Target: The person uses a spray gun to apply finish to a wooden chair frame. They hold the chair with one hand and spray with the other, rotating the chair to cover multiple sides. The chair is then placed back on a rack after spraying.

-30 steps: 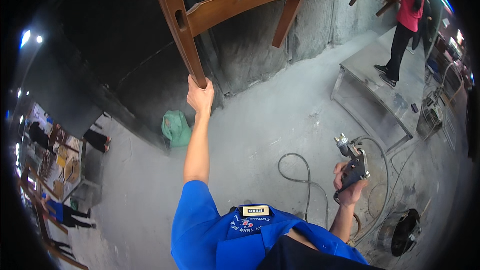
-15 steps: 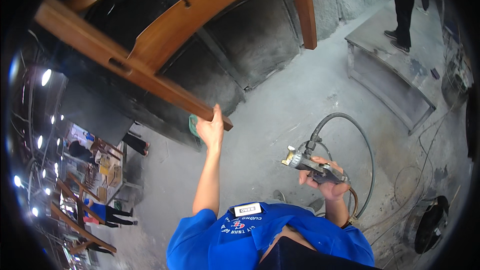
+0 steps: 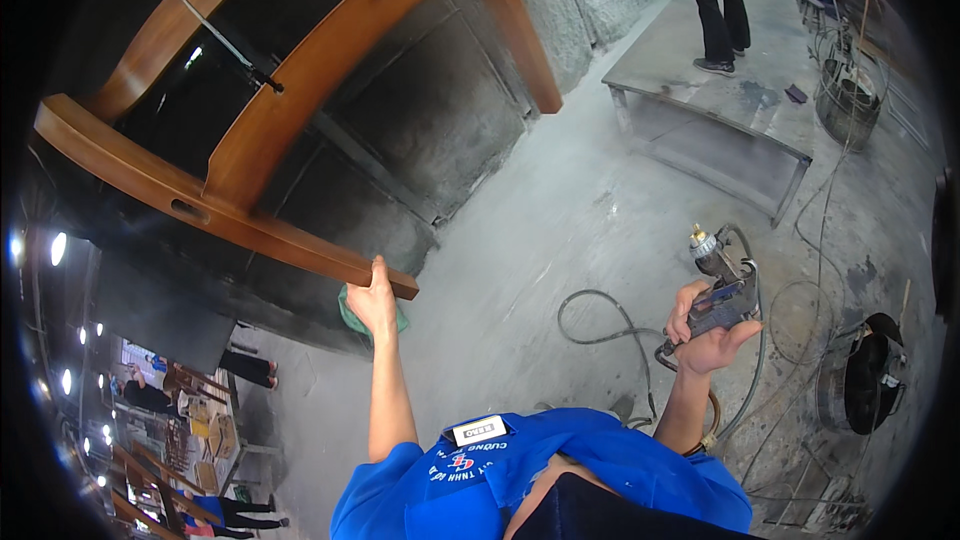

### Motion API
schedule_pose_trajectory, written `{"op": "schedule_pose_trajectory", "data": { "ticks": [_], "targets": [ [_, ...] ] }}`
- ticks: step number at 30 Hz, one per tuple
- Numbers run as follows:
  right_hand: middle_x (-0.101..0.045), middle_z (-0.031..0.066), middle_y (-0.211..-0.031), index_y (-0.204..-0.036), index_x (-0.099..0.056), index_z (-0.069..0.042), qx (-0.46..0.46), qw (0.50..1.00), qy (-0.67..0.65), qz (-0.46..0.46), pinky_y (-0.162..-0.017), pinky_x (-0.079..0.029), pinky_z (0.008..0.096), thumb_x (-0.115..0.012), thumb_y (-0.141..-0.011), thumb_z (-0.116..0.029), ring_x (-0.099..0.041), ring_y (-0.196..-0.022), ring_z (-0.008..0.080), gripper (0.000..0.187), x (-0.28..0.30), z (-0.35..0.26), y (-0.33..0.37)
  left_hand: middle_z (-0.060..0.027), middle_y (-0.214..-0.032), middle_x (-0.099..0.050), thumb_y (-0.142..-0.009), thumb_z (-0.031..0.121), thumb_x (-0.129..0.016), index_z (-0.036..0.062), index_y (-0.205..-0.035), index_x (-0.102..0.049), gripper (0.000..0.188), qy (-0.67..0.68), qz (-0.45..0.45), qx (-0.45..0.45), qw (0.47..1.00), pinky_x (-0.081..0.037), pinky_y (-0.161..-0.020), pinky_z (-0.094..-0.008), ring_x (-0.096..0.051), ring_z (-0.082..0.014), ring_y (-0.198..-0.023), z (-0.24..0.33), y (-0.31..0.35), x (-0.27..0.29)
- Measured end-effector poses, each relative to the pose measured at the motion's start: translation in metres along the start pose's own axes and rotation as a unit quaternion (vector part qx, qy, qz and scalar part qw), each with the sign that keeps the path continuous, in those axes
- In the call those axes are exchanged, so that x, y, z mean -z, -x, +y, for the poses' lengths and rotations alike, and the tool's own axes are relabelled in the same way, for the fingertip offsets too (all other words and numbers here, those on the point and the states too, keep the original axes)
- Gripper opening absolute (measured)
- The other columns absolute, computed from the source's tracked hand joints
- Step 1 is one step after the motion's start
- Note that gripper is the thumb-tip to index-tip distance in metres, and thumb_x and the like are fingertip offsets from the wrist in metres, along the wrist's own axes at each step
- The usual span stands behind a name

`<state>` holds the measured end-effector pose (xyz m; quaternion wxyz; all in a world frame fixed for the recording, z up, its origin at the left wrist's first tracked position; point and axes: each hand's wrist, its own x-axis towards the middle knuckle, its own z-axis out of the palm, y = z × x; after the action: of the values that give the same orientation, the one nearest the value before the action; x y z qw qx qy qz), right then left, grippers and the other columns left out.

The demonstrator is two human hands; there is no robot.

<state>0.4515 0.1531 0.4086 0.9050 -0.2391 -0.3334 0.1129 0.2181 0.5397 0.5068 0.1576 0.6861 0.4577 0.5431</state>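
A brown wooden furniture frame [image 3: 330, 50], with curved rails and straight legs, hangs from metal hooks at the upper left. My left hand [image 3: 374, 304] is closed around the near end of one slotted leg [image 3: 270, 238]. Bunched below that hand is a green cloth [image 3: 352, 312], partly hidden by it. On the right, clear of the wood, my right hand [image 3: 712, 340] grips a spray gun [image 3: 722, 292] with a silver and brass nozzle pointing away from me. A dark hose [image 3: 752, 390] runs from the gun down past my forearm.
Dark, stained booth panels [image 3: 400, 130] stand behind the frame. A person's dark-trousered legs [image 3: 712, 10] are on a low grey platform [image 3: 680, 90] at the far right. Round metal pots [image 3: 862, 380] and loose hoses lie at right. Further workers and a cluttered table [image 3: 215, 430] appear lower left.
The spray gun has swung from pointing left toward the wood to pointing away from me, further right. My view has turned right; my left hand still holds the frame's leg.
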Motion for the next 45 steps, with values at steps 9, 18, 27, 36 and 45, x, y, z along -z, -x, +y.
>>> {"op": "schedule_pose_trajectory", "data": {
  "ticks": [9, 18, 27, 36, 45],
  "targets": [
    [-0.06, 0.0121, -0.076, -0.143, -0.039, 0.006, -0.051, 0.995, 0.026, -0.081, -0.042, -0.036, 0.0225, -0.035, -0.086, -0.091, -0.042, -0.047, 0.0071, 0.113, -0.049, 0.037, -0.018, -0.0187, -0.091, -0.075, -0.085, 0.033, -0.074, 0.0026, -0.11, -0.067, 0.04, -0.12, 0.056, 0.025, 0.991, -0.052, -0.085, -0.0476, -0.072, -0.0388, -0.089, -0.006, -0.018, -0.008],
    [-0.064, 0.0168, -0.084, -0.154, -0.028, 0.007, -0.011, 0.989, -0.026, -0.142, -0.043, -0.035, 0.023, -0.033, -0.082, -0.095, -0.043, -0.049, 0.0068, 0.125, -0.135, 0.106, -0.104, -0.0203, -0.103, -0.073, -0.084, 0.031, -0.072, 0.005, -0.137, -0.054, 0.062, -0.144, 0.089, 0.026, 0.985, -0.052, -0.084, -0.0522, -0.07, -0.0434, -0.091, -0.055, -0.073, -0.022],
    [-0.06, 0.0127, -0.081, -0.126, -0.051, 0.006, 0.031, 0.987, 0.059, -0.148, -0.042, -0.036, 0.023, -0.034, -0.081, -0.096, -0.043, -0.049, 0.0074, 0.112, -0.224, 0.195, -0.179, -0.0234, -0.112, -0.071, -0.085, 0.032, -0.071, 0.0012, -0.138, -0.053, 0.064, -0.154, 0.121, -0.001, 0.981, -0.053, -0.082, -0.0538, -0.069, -0.0464, -0.091, -0.116, -0.144, -0.027],
    [-0.056, 0.0098, -0.081, -0.108, -0.055, 0.009, 0.085, 0.99, 0.066, -0.092, -0.041, -0.037, 0.0231, -0.029, -0.087, -0.092, -0.042, -0.047, 0.0074, 0.107, -0.207, 0.214, -0.204, -0.0202, -0.108, -0.072, -0.086, 0.028, -0.073, 0.0036, -0.133, -0.056, 0.056, -0.134, 0.086, -0.007, 0.987, -0.052, -0.081, -0.0527, -0.069, -0.0452, -0.092, -0.142, -0.192, -0.038],
    [-0.061, 0.013, -0.08, -0.146, -0.042, 0.005, 0.098, 0.985, 0.104, -0.092, -0.043, -0.037, 0.0218, -0.04, -0.087, -0.09, -0.042, -0.046, 0.0068, 0.112, -0.182, 0.182, -0.2, -0.021, -0.119, -0.065, -0.087, 0.046, -0.079, 0.0016, -0.125, -0.06, 0.061, 0.013, -0.114, -0.097, 0.989, -0.05, -0.091, -0.0446, -0.064, -0.0385, -0.109, -0.114, -0.157, -0.078]
  ]
}}
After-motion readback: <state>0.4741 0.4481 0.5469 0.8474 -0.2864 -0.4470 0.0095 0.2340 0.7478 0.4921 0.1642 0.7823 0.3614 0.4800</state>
